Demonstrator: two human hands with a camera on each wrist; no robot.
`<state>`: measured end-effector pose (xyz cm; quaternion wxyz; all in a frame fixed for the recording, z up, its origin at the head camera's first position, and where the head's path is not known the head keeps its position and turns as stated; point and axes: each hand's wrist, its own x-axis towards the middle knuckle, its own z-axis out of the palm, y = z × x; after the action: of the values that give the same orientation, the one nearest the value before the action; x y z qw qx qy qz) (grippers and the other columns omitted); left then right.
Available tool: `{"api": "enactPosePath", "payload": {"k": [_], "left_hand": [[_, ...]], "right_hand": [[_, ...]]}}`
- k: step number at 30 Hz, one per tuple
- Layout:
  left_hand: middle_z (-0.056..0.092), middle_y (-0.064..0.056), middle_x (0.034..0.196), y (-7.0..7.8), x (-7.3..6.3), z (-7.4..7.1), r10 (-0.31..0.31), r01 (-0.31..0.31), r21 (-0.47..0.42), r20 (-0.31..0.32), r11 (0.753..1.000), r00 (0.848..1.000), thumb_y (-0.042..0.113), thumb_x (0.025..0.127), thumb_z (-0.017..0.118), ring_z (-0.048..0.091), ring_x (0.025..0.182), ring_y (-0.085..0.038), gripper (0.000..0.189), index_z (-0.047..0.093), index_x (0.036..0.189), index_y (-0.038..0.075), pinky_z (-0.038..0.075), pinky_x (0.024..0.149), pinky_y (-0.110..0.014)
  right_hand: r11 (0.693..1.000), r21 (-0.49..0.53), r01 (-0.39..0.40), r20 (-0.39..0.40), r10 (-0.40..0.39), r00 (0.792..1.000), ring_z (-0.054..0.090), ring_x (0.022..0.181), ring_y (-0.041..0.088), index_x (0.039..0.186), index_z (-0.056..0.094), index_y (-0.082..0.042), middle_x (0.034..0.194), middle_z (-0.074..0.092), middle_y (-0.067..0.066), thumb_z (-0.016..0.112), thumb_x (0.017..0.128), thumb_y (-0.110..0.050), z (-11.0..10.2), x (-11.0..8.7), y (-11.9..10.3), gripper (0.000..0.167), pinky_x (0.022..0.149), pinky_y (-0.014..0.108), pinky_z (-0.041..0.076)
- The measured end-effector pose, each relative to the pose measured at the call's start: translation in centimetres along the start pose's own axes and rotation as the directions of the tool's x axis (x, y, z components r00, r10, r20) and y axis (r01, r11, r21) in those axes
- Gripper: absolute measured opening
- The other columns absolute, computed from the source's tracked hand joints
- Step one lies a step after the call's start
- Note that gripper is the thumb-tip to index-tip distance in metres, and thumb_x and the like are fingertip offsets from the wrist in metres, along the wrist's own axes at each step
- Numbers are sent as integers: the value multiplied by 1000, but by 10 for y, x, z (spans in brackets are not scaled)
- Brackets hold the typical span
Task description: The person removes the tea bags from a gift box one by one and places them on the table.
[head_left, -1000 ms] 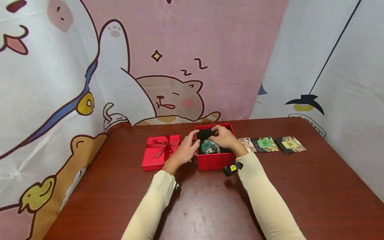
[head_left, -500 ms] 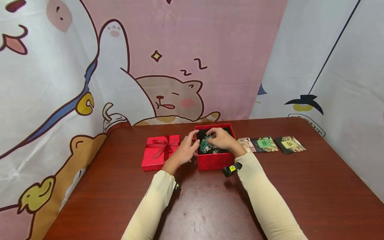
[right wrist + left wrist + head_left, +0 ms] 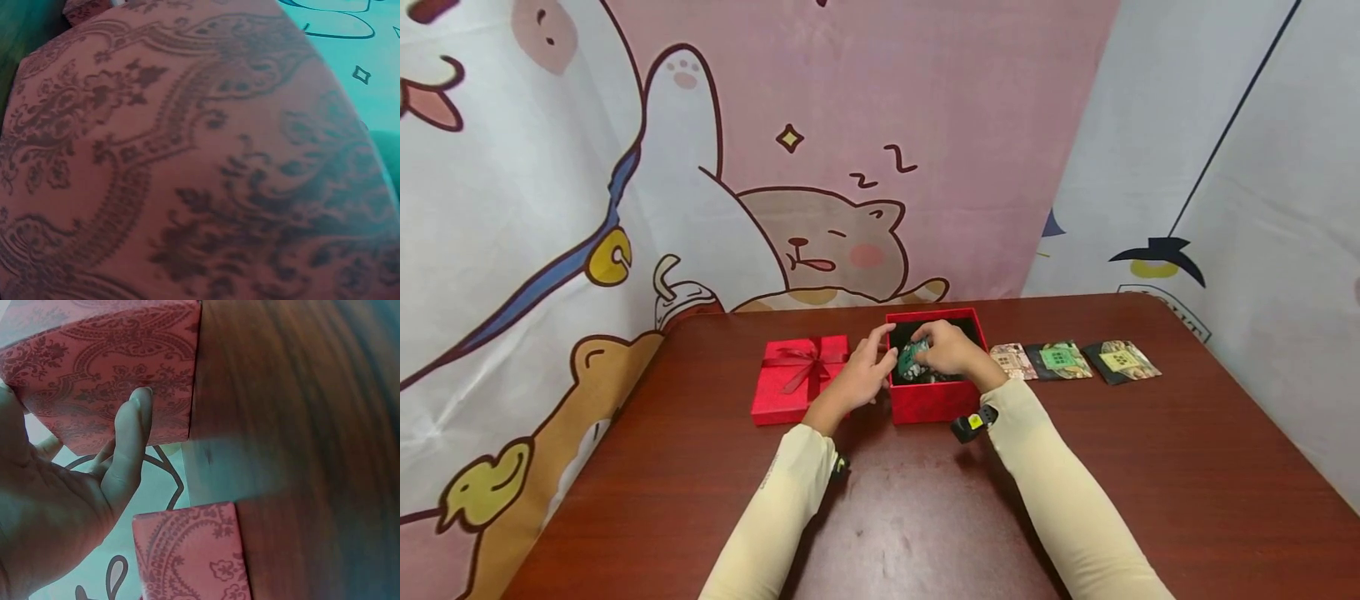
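A patterned red gift box [image 3: 934,403] with a dark lining stands without its lid near the back of the table. My right hand [image 3: 951,348] reaches over its right side and pinches a small packet [image 3: 910,364] with a dark green label, which is tilted inside the box. Under that packet, more dark contents show, mostly hidden by the hand. At the box's left side rests my left hand [image 3: 865,371], thumb and index fingertip at the rim, loosely extended fingers [image 3: 128,437] along the outer wall in the left wrist view. The right wrist view is filled by the box's wall [image 3: 187,156].
Left of the box lies its red lid [image 3: 790,383] with a ribbon bow. To the right, flat packets form a row: one with a pale label [image 3: 1011,361], one with a green label [image 3: 1060,360] and one with a yellow label [image 3: 1122,361]. A printed cloth [image 3: 970,167] hangs behind the table.
My right hand has taken hold of the green-labelled packet, which has turned from lying in the box to a tilted position further left. The left hand stays at the rim.
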<state>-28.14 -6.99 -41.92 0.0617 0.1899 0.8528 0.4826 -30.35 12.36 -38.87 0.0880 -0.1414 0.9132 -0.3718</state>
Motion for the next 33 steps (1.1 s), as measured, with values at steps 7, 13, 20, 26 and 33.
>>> {"api": "enactPosePath", "payload": {"k": [7, 13, 20, 26, 33], "left_hand": [[46, -18, 131, 0, 0, 1, 1, -1, 9, -8, 1000, 1000, 29, 104, 46, 66, 75, -37, 52, 29, 153, 24, 53, 43, -35], [47, -17, 131, -1, 0, 1, 4, -4, 14, -16, 1000, 1000, 26, 104, 48, 66, 73, -36, 52, 29, 153, 22, 52, 42, -34], [47, -16, 132, 0, 1, 0, 1, 0, 25, -21, 1000, 1000, 25, 104, 48, 66, 74, -38, 52, 29, 153, 24, 52, 42, -33], [47, -16, 132, -2, -1, 1, -6, 6, 16, -16, 1000, 1000, 28, 104, 48, 66, 75, -38, 52, 29, 153, 24, 52, 43, -33], [47, -16, 131, -3, -1, 0, 3, -3, 23, -11, 1000, 1000, 32, 104, 47, 66, 76, -38, 52, 29, 153, 25, 53, 43, -33]], "right_hand": [[998, 51, 28, -28, -27, 999, 68, 66, 35, 122, 61, 7, 84, 61, 16, 67, 88, -4, -17, -7, -3, 36, 58, 31, 56], [994, 95, 52, -35, -49, 998, 70, 71, 34, 123, 61, 8, 96, 66, 19, 66, 90, -5, -30, -14, -3, 35, 71, 46, 60], [984, 175, 32, -69, -20, 997, 67, 82, 24, 125, 61, 7, 107, 65, 23, 63, 91, -4, -43, -27, -4, 36, 73, 45, 60], [978, 206, 39, -106, -18, 994, 64, 76, 21, 126, 60, 8, 96, 63, 20, 60, 92, -3, -53, -38, 0, 36, 68, 39, 61], [974, 222, 35, -136, -5, 991, 60, 71, 17, 128, 60, 5, 81, 54, 10, 61, 91, -3, -64, -49, 8, 38, 68, 41, 61]]}}
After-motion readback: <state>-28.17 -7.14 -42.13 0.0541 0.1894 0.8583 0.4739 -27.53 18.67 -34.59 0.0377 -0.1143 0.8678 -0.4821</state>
